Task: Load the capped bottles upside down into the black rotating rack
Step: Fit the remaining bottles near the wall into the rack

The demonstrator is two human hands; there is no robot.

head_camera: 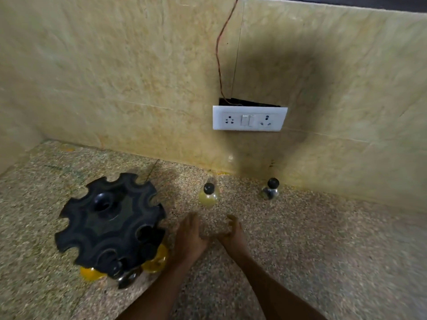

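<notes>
the black rack [111,224] is looking like moulded plastic with a dull sheen. the counter [300,239] is showing speckled, polished stone. the wall tiles [115,77] are appearing smooth and marbled. the switch plate [249,118] is gleaming as glossy white plastic.

A speckled granite counter [312,239] fills the near half of the scene, its surface a mix of grey, tan and pink flecks, with a thin seam line running across it at the far left. Behind it rises a wall of beige marbled tiles [115,77], meeting a side wall at the far left corner. Mounted on the far wall, right of centre, sits a white switch plate [249,118] carrying two sockets with a pair of rocker switches between them. A dark gap shows just above the plate, and a thin reddish wire [218,51] climbs from that gap up the tiles. A broad dark shadow spreads over the wall around the plate.
</notes>
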